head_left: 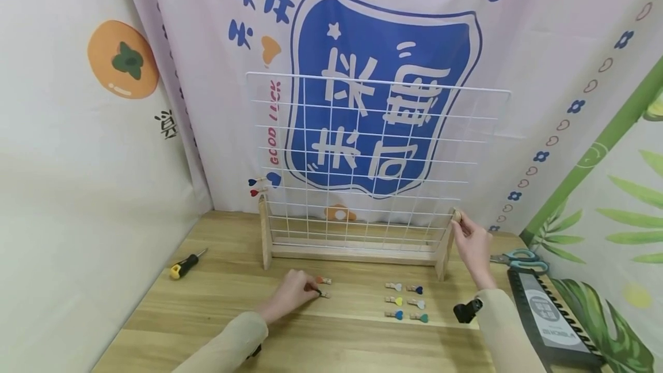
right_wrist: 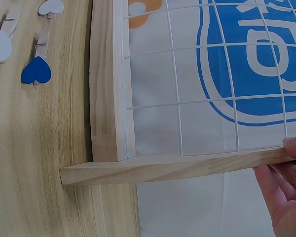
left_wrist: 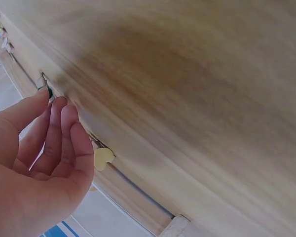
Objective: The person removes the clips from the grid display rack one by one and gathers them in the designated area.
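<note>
White wire grid panel (head_left: 373, 154) standing upright in a wooden stand (head_left: 352, 249) near the back of the wooden table (head_left: 217, 315), in front of a printed cloth backdrop (head_left: 383, 27). The right hand (head_left: 472, 244) holds the top of the stand's right post (head_left: 446, 246), its fingers curled round the post's end; in the right wrist view the fingertips (right_wrist: 293, 148) lie on the post (right_wrist: 177, 165), which crosses the picture sideways, with the grid wires (right_wrist: 177, 98) behind it.

The left hand (head_left: 294, 292) rests on the table in front of the stand's left half, fingertips pinching a small green-tipped wooden clip (head_left: 324, 293); an orange-tipped clip (head_left: 324, 280) lies just beside it. In the left wrist view the thumb (left_wrist: 24, 111) touches the green clip (left_wrist: 48, 90) and the fingers (left_wrist: 64, 133) are loosely bent; a pale yellow heart clip (left_wrist: 103, 158) shows just past them, and the table surface is blurred.

Six heart-tipped clips (head_left: 407, 302) lie in two columns of three on the table before the stand's right half, between the two hands. Two more clips (head_left: 257, 186), one blue and one red, sit on the grid's left edge above the left post. A yellow-handled screwdriver (head_left: 186, 263) lies well to the left; scissors (head_left: 520, 258) and a long black case (head_left: 551, 315) lie at the right edge.
</note>
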`<state>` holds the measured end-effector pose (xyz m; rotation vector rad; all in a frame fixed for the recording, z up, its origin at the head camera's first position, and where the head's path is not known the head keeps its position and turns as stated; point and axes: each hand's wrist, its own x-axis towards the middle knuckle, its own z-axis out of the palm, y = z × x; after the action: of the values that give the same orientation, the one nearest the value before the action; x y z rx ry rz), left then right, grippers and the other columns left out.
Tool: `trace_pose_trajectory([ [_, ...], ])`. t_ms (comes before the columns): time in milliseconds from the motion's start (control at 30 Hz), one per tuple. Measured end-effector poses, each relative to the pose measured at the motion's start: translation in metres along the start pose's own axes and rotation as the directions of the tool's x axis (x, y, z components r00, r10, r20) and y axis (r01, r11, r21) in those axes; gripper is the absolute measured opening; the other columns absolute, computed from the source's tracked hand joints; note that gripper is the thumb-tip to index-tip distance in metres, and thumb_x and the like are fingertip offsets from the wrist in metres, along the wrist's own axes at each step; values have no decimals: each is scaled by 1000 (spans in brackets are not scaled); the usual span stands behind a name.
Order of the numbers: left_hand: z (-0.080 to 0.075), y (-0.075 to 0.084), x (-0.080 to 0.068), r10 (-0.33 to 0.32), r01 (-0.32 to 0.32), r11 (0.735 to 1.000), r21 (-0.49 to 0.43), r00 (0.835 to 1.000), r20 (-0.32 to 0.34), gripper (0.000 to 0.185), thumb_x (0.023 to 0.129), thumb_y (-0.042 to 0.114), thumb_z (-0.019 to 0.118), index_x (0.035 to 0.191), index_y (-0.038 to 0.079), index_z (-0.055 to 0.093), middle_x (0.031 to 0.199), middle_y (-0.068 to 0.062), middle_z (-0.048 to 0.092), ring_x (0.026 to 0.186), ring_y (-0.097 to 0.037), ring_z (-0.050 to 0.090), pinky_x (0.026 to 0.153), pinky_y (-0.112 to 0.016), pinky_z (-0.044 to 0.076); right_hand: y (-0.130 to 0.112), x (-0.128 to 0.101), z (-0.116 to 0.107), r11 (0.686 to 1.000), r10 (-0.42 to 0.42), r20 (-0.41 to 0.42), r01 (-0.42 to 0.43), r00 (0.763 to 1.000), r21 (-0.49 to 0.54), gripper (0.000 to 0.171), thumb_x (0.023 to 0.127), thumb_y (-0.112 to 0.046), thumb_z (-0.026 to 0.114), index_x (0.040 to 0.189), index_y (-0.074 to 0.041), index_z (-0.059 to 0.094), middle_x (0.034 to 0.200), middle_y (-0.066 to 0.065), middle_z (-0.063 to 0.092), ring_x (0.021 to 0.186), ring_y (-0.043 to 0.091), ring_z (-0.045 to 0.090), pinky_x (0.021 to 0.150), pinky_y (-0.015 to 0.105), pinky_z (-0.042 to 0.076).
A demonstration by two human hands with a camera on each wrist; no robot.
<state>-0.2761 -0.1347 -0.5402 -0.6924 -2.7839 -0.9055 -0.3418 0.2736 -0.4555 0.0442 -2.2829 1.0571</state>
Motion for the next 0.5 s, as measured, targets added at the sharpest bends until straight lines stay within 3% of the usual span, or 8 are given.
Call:
trace_pose_trajectory([
  [267,-18,-1,2,-13,12,997,-70,1000,-11,5,81,3,77,84,-1,75,77,-9,75,63,-10,64,57,-14,51,-2,2,0,1000,-9,-3,9,1000,-4,38,98,-12,60,132,4,58,124,29,64,105,44,69,84,42,54],
  [400,-44,-3,5,-55,49,996,-80,995,-79,6,84,6,75,87,2,76,79,-8,75,66,-9,64,58,-15,52,-3,1,-1,1000,-3,-2,3,1000,-2,37,98,-11,61,132,4,58,124,29,64,105,44,69,83,40,54],
  [500,-73,-5,9,-114,100,990,-99,982,-152,9,86,8,74,93,3,76,84,-10,76,69,-9,65,60,-16,53,-3,1,-1,1000,5,-6,-5,1000,-4,37,98,-11,61,131,4,58,123,29,64,105,44,69,83,39,54],
])
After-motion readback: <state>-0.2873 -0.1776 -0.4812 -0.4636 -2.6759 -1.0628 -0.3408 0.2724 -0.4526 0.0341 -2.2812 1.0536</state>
